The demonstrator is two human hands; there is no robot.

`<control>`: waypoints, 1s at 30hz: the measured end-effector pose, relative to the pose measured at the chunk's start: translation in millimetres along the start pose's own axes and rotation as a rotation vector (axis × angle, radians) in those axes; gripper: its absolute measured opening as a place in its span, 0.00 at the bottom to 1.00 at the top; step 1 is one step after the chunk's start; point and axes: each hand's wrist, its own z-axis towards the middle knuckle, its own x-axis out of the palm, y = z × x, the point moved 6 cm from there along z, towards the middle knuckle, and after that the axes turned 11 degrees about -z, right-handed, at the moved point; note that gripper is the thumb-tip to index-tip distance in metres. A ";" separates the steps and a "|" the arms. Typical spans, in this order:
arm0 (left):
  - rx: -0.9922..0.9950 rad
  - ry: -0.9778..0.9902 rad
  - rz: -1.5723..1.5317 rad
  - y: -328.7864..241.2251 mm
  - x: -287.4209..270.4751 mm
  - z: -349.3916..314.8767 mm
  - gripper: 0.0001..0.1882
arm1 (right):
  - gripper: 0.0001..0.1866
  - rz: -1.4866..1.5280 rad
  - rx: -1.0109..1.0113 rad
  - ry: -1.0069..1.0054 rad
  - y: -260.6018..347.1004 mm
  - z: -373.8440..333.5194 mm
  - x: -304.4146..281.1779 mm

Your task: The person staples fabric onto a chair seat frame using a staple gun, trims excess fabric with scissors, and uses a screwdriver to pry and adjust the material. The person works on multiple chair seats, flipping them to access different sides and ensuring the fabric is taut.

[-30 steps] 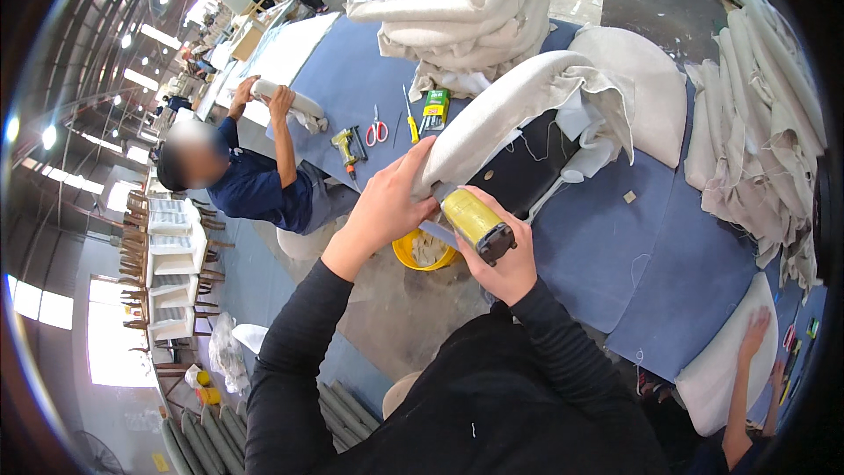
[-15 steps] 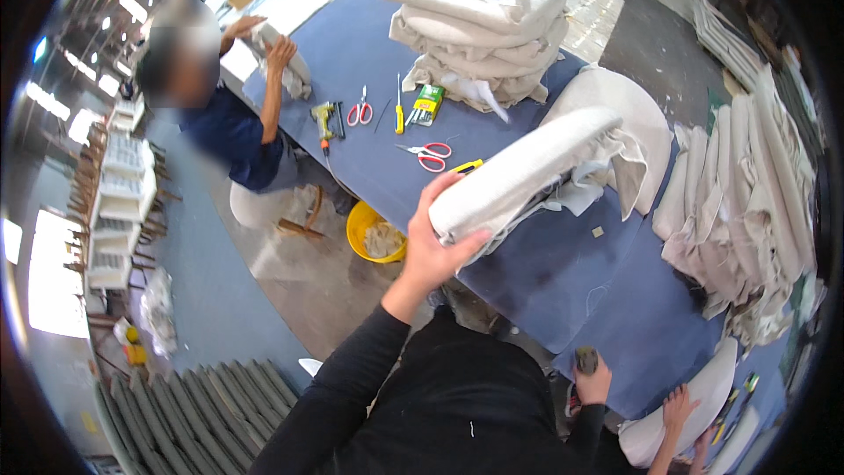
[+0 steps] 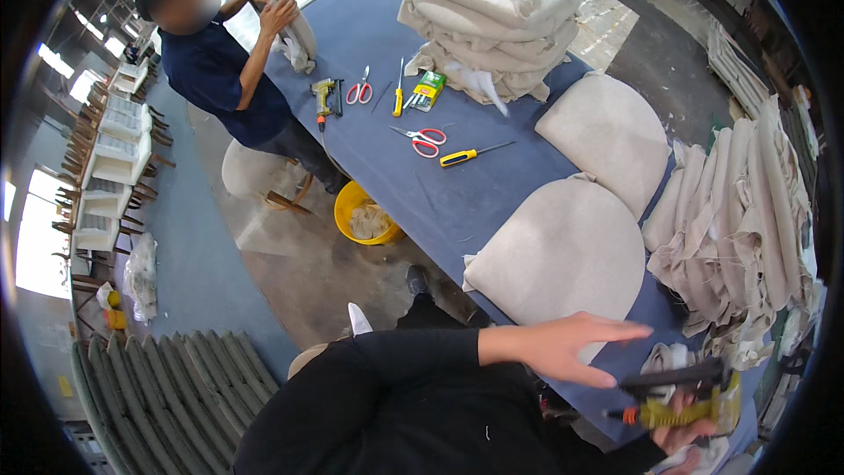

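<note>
My left hand (image 3: 567, 347) is open, its fingers stretched toward the right over the near edge of a beige fabric-covered seat pad (image 3: 558, 246). That pad lies smooth side up on the blue-covered table (image 3: 378, 136). In my right hand (image 3: 681, 431), at the lower right, is a yellow-green and black staple gun (image 3: 690, 409) with an orange fitting; it is blurred. A second beige pad (image 3: 607, 136) lies beyond the first, touching it. Past the staple gun, parts of another hand and a pale piece show at the lower edge, too blurred to make out.
Red-handled scissors (image 3: 422, 139), a yellow screwdriver (image 3: 462, 157) and another staple gun (image 3: 327, 98) lie on the table. Stacked beige covers (image 3: 492, 26) stand at the back, folded fabric (image 3: 730, 229) at right. A co-worker (image 3: 229, 70) handles a pad at left, near a yellow bucket (image 3: 345, 211).
The seat pad held up by my left hand now lies flat on the table, released. My left hand has moved right and down; my right hand has moved right with the staple gun.
</note>
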 end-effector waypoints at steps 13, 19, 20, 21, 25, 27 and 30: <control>-0.579 0.382 0.672 -97.2 -142.2 -61.2 0.27 | 0.37 0.812 -0.182 0.255 -127.6 144.9 223.0; -0.917 -0.387 0.849 -8.4 -400.0 -204.9 0.17 | 0.28 0.788 -0.361 0.221 -115.1 125.1 152.3; -1.013 -0.506 1.052 8.3 -447.4 -215.2 0.14 | 0.26 0.759 -0.320 0.201 -118.6 103.8 138.2; -1.009 -0.606 1.076 14.9 -485.4 -216.2 0.14 | 0.28 0.736 -0.425 -0.023 -128.5 87.3 137.3; -0.939 -0.949 1.193 33.8 -619.0 -221.5 0.15 | 0.29 0.718 -0.490 -0.182 -146.7 64.5 193.7; -0.975 -0.857 1.305 69.7 -671.7 -176.1 0.20 | 0.28 0.694 -0.595 -0.213 -146.8 32.4 223.5; -1.050 -0.822 1.371 67.4 -715.6 -206.2 0.18 | 0.27 0.765 -0.623 -0.121 -143.1 62.6 260.0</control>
